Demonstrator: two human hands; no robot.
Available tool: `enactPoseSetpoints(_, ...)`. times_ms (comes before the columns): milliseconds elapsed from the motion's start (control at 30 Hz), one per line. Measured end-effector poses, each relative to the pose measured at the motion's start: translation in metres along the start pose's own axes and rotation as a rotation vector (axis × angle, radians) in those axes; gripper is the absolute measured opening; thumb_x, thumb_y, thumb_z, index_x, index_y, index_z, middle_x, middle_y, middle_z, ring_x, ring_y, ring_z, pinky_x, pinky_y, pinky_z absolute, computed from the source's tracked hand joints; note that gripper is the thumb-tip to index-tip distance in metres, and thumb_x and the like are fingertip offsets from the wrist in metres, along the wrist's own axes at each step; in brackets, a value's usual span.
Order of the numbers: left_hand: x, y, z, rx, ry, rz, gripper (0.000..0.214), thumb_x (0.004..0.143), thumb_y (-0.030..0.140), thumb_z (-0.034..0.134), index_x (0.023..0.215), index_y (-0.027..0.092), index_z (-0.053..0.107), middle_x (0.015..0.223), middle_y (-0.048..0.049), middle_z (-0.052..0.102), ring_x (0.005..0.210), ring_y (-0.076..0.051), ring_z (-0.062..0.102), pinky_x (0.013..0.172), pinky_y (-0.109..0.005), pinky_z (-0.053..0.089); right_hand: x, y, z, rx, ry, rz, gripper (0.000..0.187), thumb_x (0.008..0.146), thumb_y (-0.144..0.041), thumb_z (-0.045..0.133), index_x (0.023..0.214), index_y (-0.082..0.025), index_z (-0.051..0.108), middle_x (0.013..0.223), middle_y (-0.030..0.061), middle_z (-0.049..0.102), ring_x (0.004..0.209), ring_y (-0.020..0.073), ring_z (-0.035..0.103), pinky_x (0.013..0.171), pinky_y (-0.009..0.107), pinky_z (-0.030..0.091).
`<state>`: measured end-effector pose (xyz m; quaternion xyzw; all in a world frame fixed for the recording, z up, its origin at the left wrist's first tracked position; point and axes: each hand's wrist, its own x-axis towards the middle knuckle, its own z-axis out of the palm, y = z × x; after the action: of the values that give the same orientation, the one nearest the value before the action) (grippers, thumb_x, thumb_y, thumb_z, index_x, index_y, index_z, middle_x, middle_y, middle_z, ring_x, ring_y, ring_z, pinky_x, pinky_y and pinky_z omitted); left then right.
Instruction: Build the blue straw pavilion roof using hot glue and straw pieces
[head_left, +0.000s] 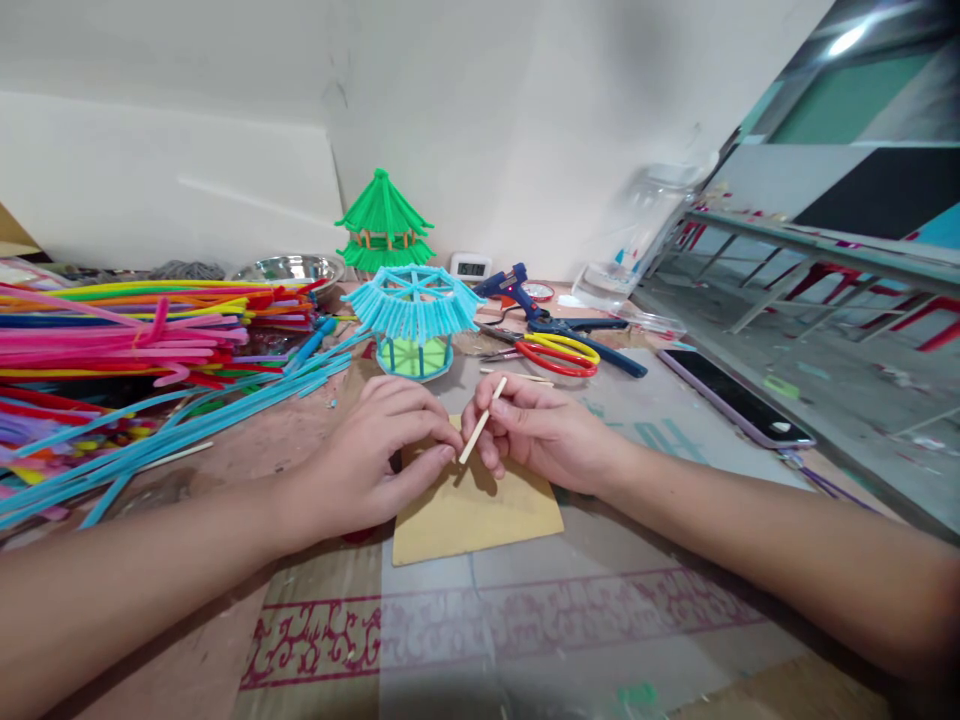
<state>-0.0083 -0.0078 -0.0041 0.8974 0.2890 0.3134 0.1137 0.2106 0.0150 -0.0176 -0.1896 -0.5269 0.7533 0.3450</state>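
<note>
A short, pale wooden stick [483, 420] is pinched between the thumb and fingers of my right hand [536, 425], slanting down to the left. My left hand [397, 440] is beside its lower end, thumb and index fingertip drawn close together; what lies between them, if anything, is hidden. Both hands are over a yellow square sheet [480, 530] lying on the work surface. Just beyond stands a blue pavilion model [416, 310] made of fuzzy pipe cleaners, with an open-topped roof and a light green base. Another thin stick [517, 376] lies behind my right hand.
Bundles of colourful pipe cleaners [120, 335] and loose blue ones [225, 415] lie left. Behind are a green pagoda model [384, 225], metal bowl [292, 268] and small clock [471, 267]. Scissors [559, 355], a glue gun [517, 290], pliers [600, 335] and a phone [735, 400] lie right.
</note>
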Motion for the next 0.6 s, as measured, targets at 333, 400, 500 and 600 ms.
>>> enactPoseSetpoints(333,0.0008,0.0011,-0.0012,0.050,0.010,0.010,0.012,0.087,0.021,0.055,0.083,0.021,0.066,0.084,-0.0005,0.067,0.090,-0.017,0.059,0.088,-0.036,0.039,0.0006,0.0004,0.0007,-0.016,0.012,-0.021,0.012,0.090,-0.027,0.063,0.093,-0.018,0.055,0.083,-0.0004,0.064,0.062,0.0103,0.065,0.054,0.022,0.054)
enactPoseSetpoints(400,0.0009,0.0011,-0.0011,0.060,-0.005,0.000,0.012,0.087,0.021,0.054,0.082,0.021,0.065,0.083,-0.0002,0.067,0.089,-0.017,0.059,0.088,-0.035,0.039,0.0006,0.0002,0.0009,-0.022,0.022,-0.018,0.013,0.090,-0.027,0.064,0.092,-0.018,0.055,0.083,-0.0006,0.064,0.062,0.0102,0.065,0.054,0.022,0.054)
enactPoseSetpoints(500,0.0006,0.0006,-0.0003,0.080,-0.022,-0.019,0.011,0.086,0.023,0.054,0.080,0.021,0.064,0.083,-0.0002,0.067,0.089,-0.017,0.058,0.089,-0.036,0.039,0.0005,0.0001,0.0011,-0.035,0.029,-0.012,0.014,0.089,-0.028,0.065,0.092,-0.018,0.054,0.084,0.0000,0.065,0.063,0.0101,0.065,0.055,0.022,0.055)
enactPoseSetpoints(600,0.0002,-0.0006,0.0009,0.095,-0.031,-0.014,0.010,0.083,0.021,0.054,0.079,0.021,0.063,0.083,-0.0001,0.067,0.091,-0.018,0.058,0.090,-0.036,0.038,0.0006,0.0003,0.0008,-0.040,0.022,-0.012,0.014,0.089,-0.028,0.064,0.092,-0.018,0.055,0.086,0.0005,0.066,0.063,0.0099,0.065,0.055,0.023,0.055)
